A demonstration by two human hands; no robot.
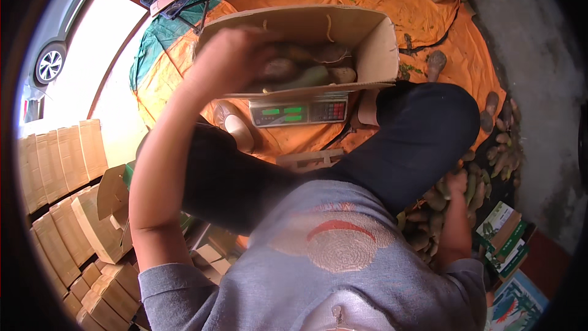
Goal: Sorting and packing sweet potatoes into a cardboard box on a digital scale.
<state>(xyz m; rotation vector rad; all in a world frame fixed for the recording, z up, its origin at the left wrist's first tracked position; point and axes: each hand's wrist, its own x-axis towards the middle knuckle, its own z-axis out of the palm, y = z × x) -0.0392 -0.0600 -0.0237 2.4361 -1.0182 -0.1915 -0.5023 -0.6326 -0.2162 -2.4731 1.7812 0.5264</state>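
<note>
Over the left part of an open cardboard box [376,49], my left hand [242,52] is smeared by motion, so its fingers cannot be read. Inside the box lie several long, brownish-green root vegetables [312,78], partly hidden behind the hand and the front wall. The box stands on a digital scale [298,111] with lit green displays and a keypad. Low on my right, my right hand [456,182] reaches into a heap of similar root vegetables [476,191]. Its fingers look curled around one of them, mostly hidden.
An orange tarp [422,24] covers the floor under the scale, with loose roots [435,64] on its right side. Stacked cardboard boxes [61,208] stand at left. Green-and-white cartons [503,239] sit at lower right. A phone [169,0] lies on a small table at the upper left.
</note>
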